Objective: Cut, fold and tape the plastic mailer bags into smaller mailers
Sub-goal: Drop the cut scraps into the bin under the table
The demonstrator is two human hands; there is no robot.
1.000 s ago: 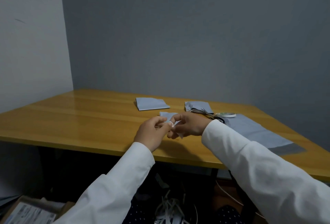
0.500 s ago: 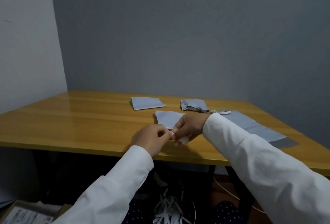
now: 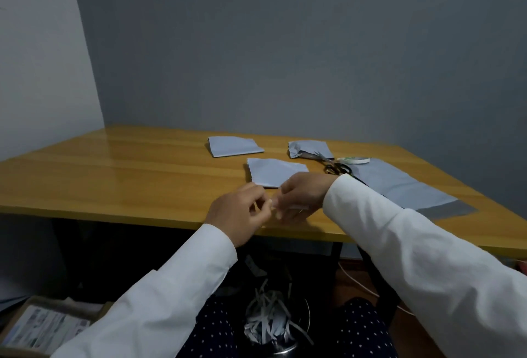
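Head view. Against the picture half a second before, the two hands had dropped nearer the front edge of the honey-coloured, glossy wooden table (image 3: 119, 175), and more of the grey folded plastic mailer piece (image 3: 271, 172) behind them lay uncovered.

Left hand (image 3: 238, 215): fingers curled, tips pinching a small white strip of tape (image 3: 275, 206) at its left end. Right hand (image 3: 303, 198): fingers curled likewise, pinching the same strip from the right, the two hands touching at the fingertips. Both sleeves white, smooth cloth.

Flat on the table behind that piece: a second grey folded mailer, neat and rectangular (image 3: 233, 146); to its right a crumpled grey mailer scrap (image 3: 309, 149), wrinkled and shiny. Black-handled scissors (image 3: 336, 168) lay just beside the scrap, blades toward it. A white tape roll (image 3: 355, 160), thin and ring-shaped, lay near the handles. A large uncut grey plastic mailer bag (image 3: 405, 186), smooth, with a darker band at its near end, lay along the table's right side.

Under the table: a round metal bin of white and grey shredded strips (image 3: 271, 326); at lower left, a cardboard box with printed paper (image 3: 42, 326).
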